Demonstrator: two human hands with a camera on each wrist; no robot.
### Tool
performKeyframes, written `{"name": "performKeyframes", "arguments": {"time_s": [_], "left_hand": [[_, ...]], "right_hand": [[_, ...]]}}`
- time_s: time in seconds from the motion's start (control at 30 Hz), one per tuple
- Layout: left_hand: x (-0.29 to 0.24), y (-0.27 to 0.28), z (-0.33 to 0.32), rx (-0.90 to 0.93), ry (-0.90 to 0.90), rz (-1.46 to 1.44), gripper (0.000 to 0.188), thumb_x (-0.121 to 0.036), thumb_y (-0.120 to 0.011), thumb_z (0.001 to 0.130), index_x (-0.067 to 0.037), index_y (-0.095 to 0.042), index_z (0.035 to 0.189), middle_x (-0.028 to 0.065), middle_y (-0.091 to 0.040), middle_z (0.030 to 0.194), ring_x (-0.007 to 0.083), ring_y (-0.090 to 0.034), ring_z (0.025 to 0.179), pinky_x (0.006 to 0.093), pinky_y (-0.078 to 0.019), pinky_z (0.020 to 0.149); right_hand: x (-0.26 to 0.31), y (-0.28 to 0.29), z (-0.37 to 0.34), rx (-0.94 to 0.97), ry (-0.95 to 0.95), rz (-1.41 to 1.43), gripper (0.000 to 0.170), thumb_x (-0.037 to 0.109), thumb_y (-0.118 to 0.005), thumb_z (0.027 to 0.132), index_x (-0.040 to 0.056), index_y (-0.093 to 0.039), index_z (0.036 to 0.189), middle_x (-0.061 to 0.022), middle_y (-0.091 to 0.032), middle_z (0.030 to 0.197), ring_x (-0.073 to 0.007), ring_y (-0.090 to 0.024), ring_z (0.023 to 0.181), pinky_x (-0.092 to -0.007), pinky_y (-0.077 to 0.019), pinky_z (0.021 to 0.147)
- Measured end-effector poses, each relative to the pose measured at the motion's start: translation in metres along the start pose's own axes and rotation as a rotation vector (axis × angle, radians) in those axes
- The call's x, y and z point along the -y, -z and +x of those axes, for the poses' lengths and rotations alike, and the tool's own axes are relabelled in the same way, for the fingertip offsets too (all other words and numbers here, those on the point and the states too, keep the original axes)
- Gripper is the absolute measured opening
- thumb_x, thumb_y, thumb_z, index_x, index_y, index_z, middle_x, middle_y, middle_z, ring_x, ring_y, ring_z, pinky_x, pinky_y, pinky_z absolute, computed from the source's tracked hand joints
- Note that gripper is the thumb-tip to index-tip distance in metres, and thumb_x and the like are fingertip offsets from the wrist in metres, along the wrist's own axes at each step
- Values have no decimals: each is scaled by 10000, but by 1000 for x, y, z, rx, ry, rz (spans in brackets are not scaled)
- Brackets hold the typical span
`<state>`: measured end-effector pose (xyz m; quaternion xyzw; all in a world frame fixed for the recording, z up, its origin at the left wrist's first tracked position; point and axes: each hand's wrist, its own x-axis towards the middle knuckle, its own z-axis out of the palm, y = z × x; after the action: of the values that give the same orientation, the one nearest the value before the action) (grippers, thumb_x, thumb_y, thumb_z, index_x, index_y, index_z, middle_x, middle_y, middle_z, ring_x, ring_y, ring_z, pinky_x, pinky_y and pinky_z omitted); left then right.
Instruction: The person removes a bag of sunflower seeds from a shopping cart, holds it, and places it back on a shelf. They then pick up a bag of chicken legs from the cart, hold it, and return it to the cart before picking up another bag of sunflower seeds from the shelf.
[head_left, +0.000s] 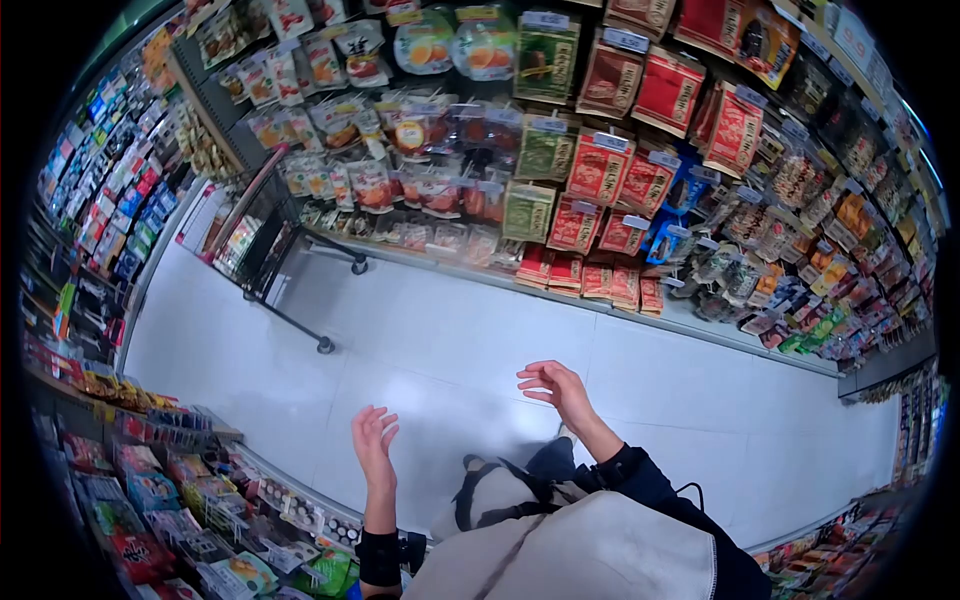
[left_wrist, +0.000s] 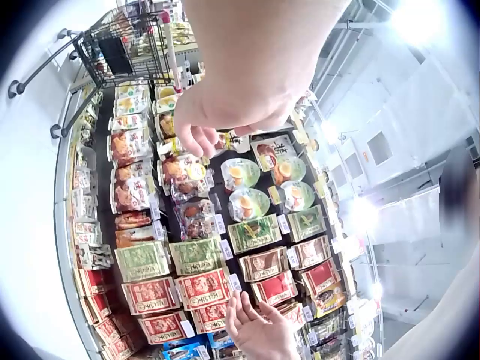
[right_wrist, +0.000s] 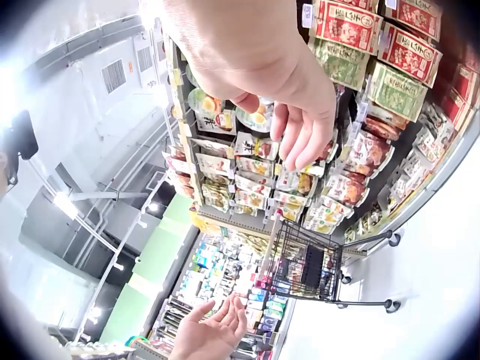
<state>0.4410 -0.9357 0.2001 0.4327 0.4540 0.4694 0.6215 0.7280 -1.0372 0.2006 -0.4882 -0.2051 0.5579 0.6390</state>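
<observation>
Both hands are held out over the pale floor in a shop aisle, nothing in either. In the head view the left hand [head_left: 374, 446] is raised at lower centre with its fingers loosely bent. To its right, the right hand [head_left: 562, 390] has its fingers extended towards the left. The two hands are well apart. Ahead of them hang red snack packets [head_left: 598, 165] and green packets [head_left: 540, 150] on a shelf rack, out of touch of either hand. The left wrist view shows the left hand [left_wrist: 232, 112] large, overlapping bagged snacks; the right wrist view shows the right hand [right_wrist: 292, 105] similarly.
A black wire shopping cart [head_left: 255, 240] stands on the left near the rack, its wheeled legs reaching into the aisle. Another shelf of packets [head_left: 170, 500] runs along the lower left. The white tiled floor [head_left: 430, 330] lies between the racks.
</observation>
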Motion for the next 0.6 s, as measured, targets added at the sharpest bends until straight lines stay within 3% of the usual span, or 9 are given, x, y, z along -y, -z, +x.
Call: {"name": "performKeyframes", "arguments": {"time_s": [0.23, 0.6], "left_hand": [[-31, 78, 9, -105, -41, -38, 337, -168, -449, 869, -6, -372, 1153, 137, -477, 1073, 208, -526, 937, 309, -437, 802], [-28, 162, 41, -255, -50, -80, 313, -193, -438, 885, -27, -375, 1143, 118, -472, 1080, 193, -522, 934, 317, -429, 803]], "right_hand": [[-29, -86, 30, 108, -64, -48, 298, 228, -363, 902, -2, -508, 1024, -135, -577, 1008, -198, -568, 891, -325, -455, 799], [-65, -191, 116, 302, -182, -126, 292, 230, -357, 909, 10, -515, 1016, -118, -580, 1000, -180, -569, 876, -313, -459, 797]]}}
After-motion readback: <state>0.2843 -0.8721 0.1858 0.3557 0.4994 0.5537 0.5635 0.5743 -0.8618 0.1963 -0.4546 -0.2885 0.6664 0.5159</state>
